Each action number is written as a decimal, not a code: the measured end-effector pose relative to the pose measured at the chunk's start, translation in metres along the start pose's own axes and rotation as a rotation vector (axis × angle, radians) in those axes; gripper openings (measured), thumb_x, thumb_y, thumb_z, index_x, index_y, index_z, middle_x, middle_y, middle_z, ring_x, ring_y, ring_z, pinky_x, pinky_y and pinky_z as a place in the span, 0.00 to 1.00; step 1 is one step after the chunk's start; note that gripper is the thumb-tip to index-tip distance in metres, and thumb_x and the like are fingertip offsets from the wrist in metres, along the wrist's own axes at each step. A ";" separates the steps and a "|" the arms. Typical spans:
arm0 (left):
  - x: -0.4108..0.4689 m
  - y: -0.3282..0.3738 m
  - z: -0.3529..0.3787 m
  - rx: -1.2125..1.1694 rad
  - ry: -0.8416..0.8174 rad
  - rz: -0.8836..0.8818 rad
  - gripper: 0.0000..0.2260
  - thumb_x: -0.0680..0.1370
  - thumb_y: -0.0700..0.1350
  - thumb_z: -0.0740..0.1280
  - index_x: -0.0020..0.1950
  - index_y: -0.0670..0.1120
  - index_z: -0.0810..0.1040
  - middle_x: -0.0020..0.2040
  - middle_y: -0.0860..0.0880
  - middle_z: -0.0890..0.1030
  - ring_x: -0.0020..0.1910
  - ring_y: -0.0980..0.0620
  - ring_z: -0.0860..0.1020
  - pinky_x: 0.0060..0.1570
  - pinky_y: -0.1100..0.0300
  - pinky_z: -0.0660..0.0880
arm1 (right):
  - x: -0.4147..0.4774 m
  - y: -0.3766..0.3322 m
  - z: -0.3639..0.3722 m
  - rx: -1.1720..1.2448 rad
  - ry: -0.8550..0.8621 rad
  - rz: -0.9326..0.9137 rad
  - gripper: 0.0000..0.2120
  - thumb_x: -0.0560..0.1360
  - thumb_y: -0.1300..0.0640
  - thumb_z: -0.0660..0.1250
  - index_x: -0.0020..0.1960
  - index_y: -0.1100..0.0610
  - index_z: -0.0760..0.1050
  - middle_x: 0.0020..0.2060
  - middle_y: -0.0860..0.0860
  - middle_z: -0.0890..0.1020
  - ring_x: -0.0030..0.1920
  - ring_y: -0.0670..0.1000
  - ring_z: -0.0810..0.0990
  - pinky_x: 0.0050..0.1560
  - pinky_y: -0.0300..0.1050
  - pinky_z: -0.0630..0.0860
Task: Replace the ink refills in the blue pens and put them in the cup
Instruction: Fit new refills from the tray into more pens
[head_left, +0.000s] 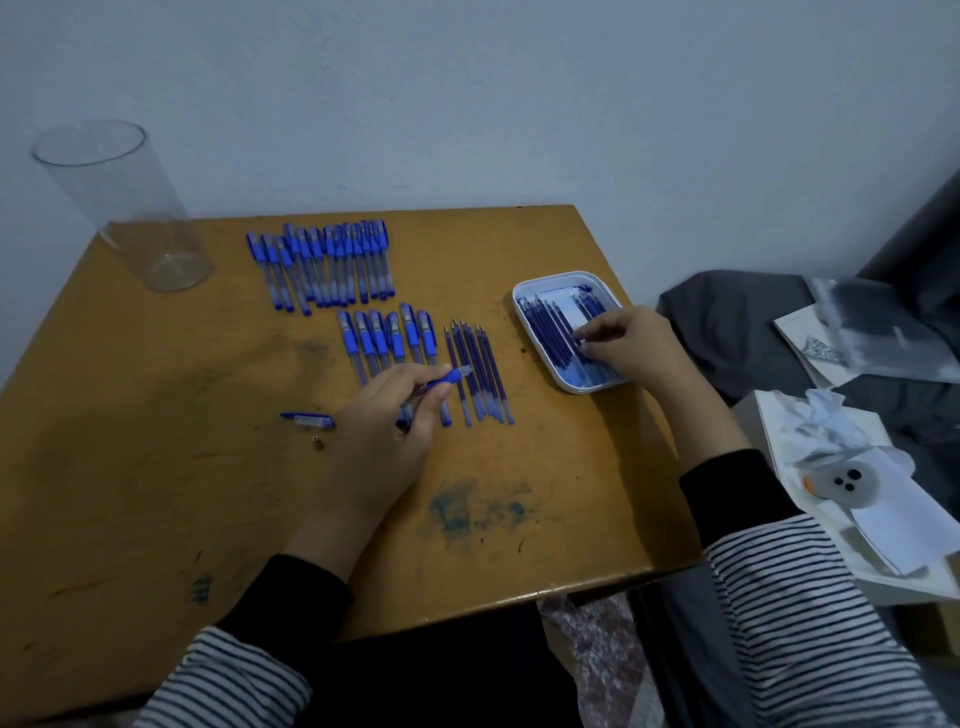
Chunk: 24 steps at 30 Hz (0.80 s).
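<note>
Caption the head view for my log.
Left hand grips a blue pen while right hand reaches into the refill tray; clear cup stands empty.

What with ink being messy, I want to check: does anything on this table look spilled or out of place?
Yes. A blue ink smear stains the table near its front edge. A loose pen cap and a small dark piece lie apart from the pen rows, left of the left hand.
</note>
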<state>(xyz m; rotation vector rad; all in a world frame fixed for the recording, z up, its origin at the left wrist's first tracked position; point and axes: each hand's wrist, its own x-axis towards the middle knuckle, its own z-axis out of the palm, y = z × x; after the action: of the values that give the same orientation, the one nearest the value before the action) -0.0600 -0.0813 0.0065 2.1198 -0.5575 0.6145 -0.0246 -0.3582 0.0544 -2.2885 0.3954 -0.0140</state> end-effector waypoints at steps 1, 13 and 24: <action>0.000 0.001 0.000 -0.003 -0.001 0.002 0.10 0.80 0.44 0.68 0.58 0.41 0.83 0.50 0.55 0.80 0.50 0.64 0.76 0.53 0.76 0.71 | 0.000 -0.001 0.000 -0.010 0.002 0.000 0.07 0.75 0.63 0.72 0.51 0.54 0.83 0.44 0.48 0.81 0.44 0.42 0.78 0.42 0.34 0.76; 0.000 0.002 -0.001 -0.013 -0.010 0.014 0.12 0.80 0.46 0.66 0.58 0.41 0.83 0.50 0.57 0.78 0.51 0.65 0.75 0.52 0.77 0.70 | 0.002 0.001 0.001 -0.077 0.010 -0.038 0.08 0.74 0.63 0.73 0.49 0.52 0.82 0.43 0.48 0.81 0.49 0.49 0.80 0.50 0.40 0.78; -0.003 -0.002 0.001 -0.011 0.045 0.001 0.11 0.81 0.46 0.67 0.57 0.41 0.83 0.49 0.52 0.82 0.51 0.64 0.76 0.53 0.73 0.72 | -0.022 -0.015 0.012 0.270 -0.008 -0.089 0.13 0.79 0.66 0.66 0.55 0.52 0.83 0.49 0.46 0.84 0.53 0.46 0.81 0.59 0.47 0.80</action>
<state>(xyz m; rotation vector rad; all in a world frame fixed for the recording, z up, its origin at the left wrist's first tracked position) -0.0608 -0.0810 0.0033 2.0899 -0.5355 0.6566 -0.0393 -0.3339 0.0596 -2.0365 0.2693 -0.0977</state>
